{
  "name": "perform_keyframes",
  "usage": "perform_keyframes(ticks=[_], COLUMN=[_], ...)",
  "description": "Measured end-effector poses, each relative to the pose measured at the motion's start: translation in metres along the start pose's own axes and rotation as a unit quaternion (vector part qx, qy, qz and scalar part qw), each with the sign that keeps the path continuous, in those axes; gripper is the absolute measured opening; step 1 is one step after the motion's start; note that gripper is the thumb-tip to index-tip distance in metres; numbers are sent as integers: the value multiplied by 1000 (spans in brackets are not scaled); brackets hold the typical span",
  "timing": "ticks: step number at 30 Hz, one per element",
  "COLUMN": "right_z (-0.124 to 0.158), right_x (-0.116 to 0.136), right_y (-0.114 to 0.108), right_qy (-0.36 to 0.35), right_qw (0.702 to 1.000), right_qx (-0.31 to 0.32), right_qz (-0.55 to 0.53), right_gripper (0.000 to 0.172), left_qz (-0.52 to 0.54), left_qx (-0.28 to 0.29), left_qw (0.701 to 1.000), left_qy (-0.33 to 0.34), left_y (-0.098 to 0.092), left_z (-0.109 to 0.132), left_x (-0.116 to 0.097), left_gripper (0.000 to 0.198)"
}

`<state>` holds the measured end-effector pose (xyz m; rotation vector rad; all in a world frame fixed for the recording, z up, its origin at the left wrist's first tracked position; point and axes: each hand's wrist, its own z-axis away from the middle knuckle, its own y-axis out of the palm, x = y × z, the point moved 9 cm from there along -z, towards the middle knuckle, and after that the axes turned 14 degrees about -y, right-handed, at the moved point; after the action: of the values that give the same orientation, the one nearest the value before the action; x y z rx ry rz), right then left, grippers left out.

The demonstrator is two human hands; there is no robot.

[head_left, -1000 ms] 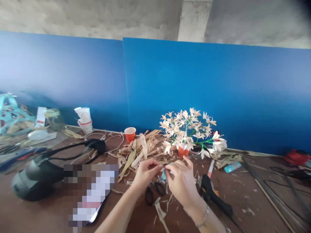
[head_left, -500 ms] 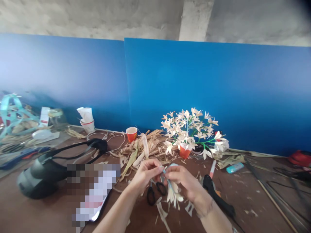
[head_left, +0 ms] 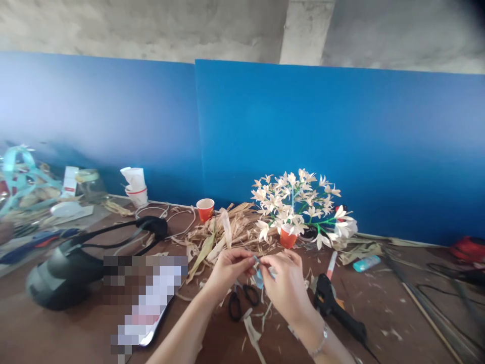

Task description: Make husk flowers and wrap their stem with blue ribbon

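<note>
My left hand (head_left: 235,268) pinches a small light-blue strip (head_left: 256,261) between thumb and fingertips. Against it, my right hand (head_left: 282,275) closes its fingers on the same strip, and the fingertips of both hands almost meet. More light blue shows just under the right fingers. The white flower seen earlier below the hands is hidden now. Black-handled scissors (head_left: 240,302) lie on the brown table under the hands. Behind them, many cream flowers (head_left: 291,194) on green stems stand in a red paper cup (head_left: 288,236).
Dry husks (head_left: 237,227) are heaped behind my hands, beside another red cup (head_left: 205,210). A black glue gun (head_left: 339,308) lies at right, near a blue packet (head_left: 366,263). At left are a phone (head_left: 155,308), a black headset (head_left: 60,273) and white cups (head_left: 136,194).
My right hand has turned over, its back now facing up with the fingers pointing down at the strip. The white flower that hung below the hands is out of sight. My left hand has barely moved.
</note>
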<state>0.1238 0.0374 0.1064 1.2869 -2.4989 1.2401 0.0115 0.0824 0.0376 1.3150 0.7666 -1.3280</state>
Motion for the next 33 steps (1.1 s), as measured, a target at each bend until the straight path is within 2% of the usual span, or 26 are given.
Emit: perform_keyframes(ticks=[2,3,4,6,8,9,10,11,12,13,15,16,17,18,20,23,27,33], right_z=[2,5,10,23,34,37,38,37,35,32,21,15,10,6,4,5,5,4], right_x=[-10,-16,-20,-23,-22,-21,-21,-23,-25,-28,-31,-29,-22,-14,2,14,16,14], right_y=[10,19,29,48,60,63,64,64,61,57,41,30,20,11,3,3,3,0], right_qy=[71,118,167,255,310,321,323,319,308,288,225,183,136,90,16,-50,-81,-77], right_qw=[988,967,932,837,746,719,711,725,757,803,907,949,978,993,995,983,978,978], right_qx=[38,62,88,137,170,180,187,188,187,180,147,121,92,65,27,6,-8,-21], right_qz=[-132,-219,-308,-465,-565,-589,-596,-581,-545,-490,-325,-227,-129,-42,90,178,191,192], right_gripper=[14,12,11,11,13,14,14,14,14,14,13,11,8,4,8,12,15,16], left_qz=[13,20,28,38,37,33,26,17,7,-5,-27,-35,-41,-45,-48,-52,-51,-13], left_qx=[14,25,38,67,95,104,106,100,85,66,27,14,8,4,-2,-23,-17,0], left_qw=[1000,999,999,997,995,994,994,995,996,998,999,999,999,999,998,997,998,998], left_qy=[-3,-5,-6,-5,1,6,10,12,10,6,1,3,7,14,29,45,9,-56], left_y=[1,3,5,9,13,14,15,15,13,11,8,8,9,10,10,6,4,6], left_z=[2,3,4,7,11,12,13,13,12,11,9,8,7,6,4,1,-2,1], left_x=[-1,-1,-1,-2,-4,-5,-6,-6,-6,-5,-3,-3,-2,-2,-1,1,6,11], left_gripper=[24,24,24,25,24,24,24,24,24,24,24,25,25,26,25,25,26,30])
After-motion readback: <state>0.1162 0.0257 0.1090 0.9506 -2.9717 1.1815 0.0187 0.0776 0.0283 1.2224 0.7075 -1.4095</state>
